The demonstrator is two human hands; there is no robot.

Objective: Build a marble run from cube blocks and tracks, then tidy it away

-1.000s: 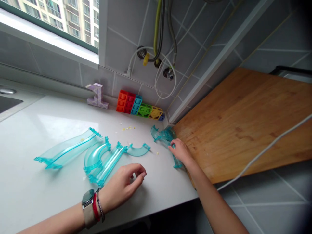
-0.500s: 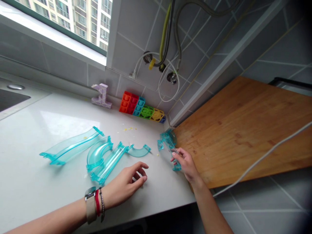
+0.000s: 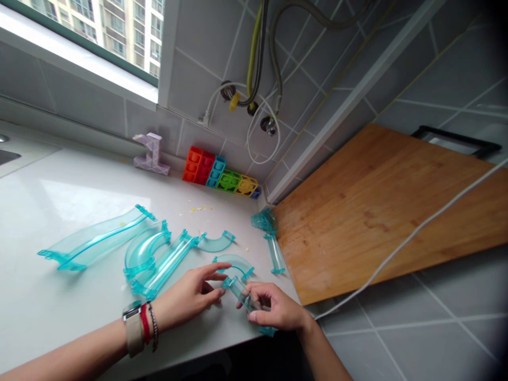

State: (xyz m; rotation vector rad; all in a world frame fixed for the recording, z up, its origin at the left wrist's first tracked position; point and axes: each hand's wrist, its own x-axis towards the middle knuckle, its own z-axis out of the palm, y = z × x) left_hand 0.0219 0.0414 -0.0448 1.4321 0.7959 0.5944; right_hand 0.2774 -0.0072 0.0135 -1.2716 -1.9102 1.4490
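My right hand point(image 3: 273, 307) is closed around a clear teal straight track piece point(image 3: 241, 290) near the counter's front edge. To its left, my left hand point(image 3: 194, 290) is open and holds nothing, its fingers stretched toward that piece. Its index finger overlaps one end of a curved teal piece point(image 3: 240, 260); whether they touch I cannot tell. Left of my hands lie a long wavy piece point(image 3: 99, 238), a curved tube point(image 3: 143, 248), a straight tube point(image 3: 164, 267) and a small arc point(image 3: 216, 243). Beside the wooden board stands or lies a short straight piece point(image 3: 275, 255).
A wooden board point(image 3: 377, 211) leans at the right, with a white cable point(image 3: 397, 264) across it. Bunched teal pieces point(image 3: 264, 221) sit in the corner. Along the wall are colourful pop-it blocks point(image 3: 216, 172) and a lilac block figure point(image 3: 153, 154). Yellow crumbs point(image 3: 201, 209) dot the counter.
My right hand has come left and nearer the front edge with a straight piece. A curved piece and a short straight piece now lie apart from the corner bunch. The view has shifted slightly right.
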